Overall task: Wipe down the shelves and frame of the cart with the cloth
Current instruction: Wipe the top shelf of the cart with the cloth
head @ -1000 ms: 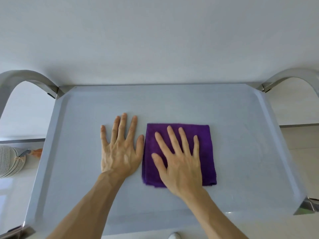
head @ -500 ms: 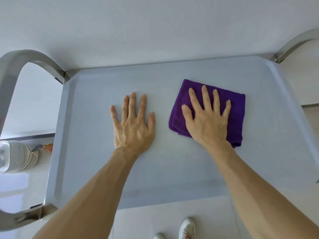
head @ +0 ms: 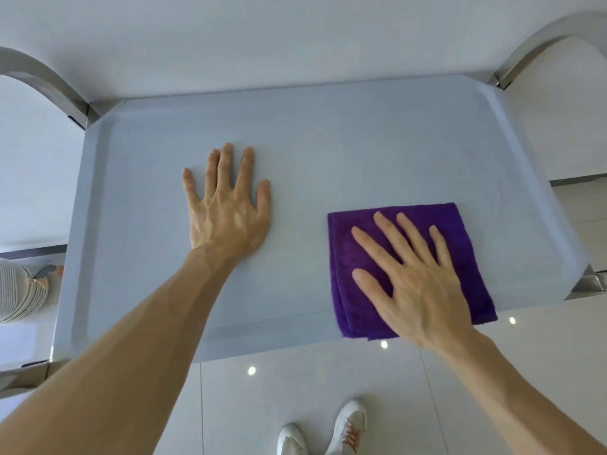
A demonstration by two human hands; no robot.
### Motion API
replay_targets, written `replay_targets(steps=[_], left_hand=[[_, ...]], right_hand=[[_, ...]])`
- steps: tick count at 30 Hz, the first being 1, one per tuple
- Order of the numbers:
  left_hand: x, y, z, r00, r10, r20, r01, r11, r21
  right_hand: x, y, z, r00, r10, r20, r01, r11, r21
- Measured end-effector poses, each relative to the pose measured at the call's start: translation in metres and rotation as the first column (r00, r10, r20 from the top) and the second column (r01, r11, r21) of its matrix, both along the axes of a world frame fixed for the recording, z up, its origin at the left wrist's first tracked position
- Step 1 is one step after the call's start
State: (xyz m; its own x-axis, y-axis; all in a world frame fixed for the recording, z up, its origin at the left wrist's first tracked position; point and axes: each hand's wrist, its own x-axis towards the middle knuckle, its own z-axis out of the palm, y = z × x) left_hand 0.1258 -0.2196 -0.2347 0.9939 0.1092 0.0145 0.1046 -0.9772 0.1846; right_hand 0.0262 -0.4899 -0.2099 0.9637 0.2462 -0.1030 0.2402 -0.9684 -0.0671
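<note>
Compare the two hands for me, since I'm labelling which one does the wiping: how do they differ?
The right hand presses flat on the folded purple cloth; the left hand rests on the bare top shelf. The right hand is at the shelf's near edge, the left hand nearer the middle. Both are open, palms down, fingers spread.

Purple cloth (head: 410,221) on my pale blue-grey shelf (head: 328,142).
Cloth is solid deep purple, no print. Shelf is plain matte blue-grey, frame (head: 42,77) is shiny silver metal. Floor (head: 295,382) is glossy white tile with bright light spots. My shoes (head: 348,425) are white, orange laces on one. Ribbed white thing (head: 16,290) at left.
</note>
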Motion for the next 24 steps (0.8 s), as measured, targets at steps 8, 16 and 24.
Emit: replay_targets(steps=[8,16,24], left_hand=[[-0.001,-0.002,0.003,1.000,-0.024,0.011,0.024,1.000,0.011],[-0.015,-0.028,0.027,0.995,-0.098,-0.016,0.098,0.995,0.014],[-0.073,-0.130,0.018,0.999,-0.054,0.003,0.053,0.986,-0.156]], right_hand=[[0.060,0.015,-0.007,0.981,-0.178,0.081,0.177,0.984,0.017],[0.097,0.013,-0.016,0.973,-0.187,0.135,0.175,0.980,0.095],[0.129,-0.004,-0.014,0.990,-0.056,0.128,0.039,0.990,0.132]])
